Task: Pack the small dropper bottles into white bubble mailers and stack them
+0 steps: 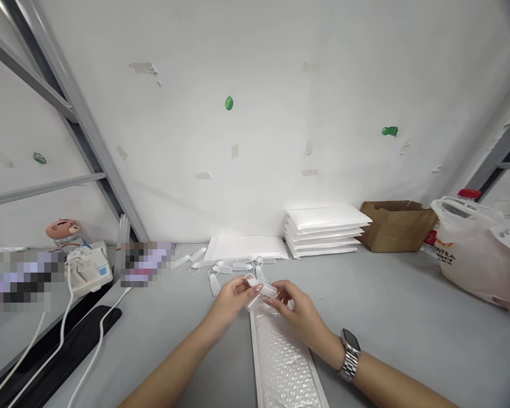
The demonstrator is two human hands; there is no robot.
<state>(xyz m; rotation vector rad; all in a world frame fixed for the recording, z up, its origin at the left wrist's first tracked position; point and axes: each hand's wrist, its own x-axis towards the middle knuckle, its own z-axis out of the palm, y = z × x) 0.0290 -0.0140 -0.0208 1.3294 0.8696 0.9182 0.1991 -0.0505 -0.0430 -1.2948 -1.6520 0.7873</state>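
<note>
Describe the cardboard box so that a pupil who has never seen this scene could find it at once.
Look along the back of the grey table, by the white wall. Between the stacked white mailers and the plastic bag stands the open-topped box. Unlike those pale neighbours, it is brown.

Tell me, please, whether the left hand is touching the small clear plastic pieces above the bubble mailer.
Touching. The head view shows it: the thumb and fingertips of the left hand pinch the small clear plastic pieces.
</note>
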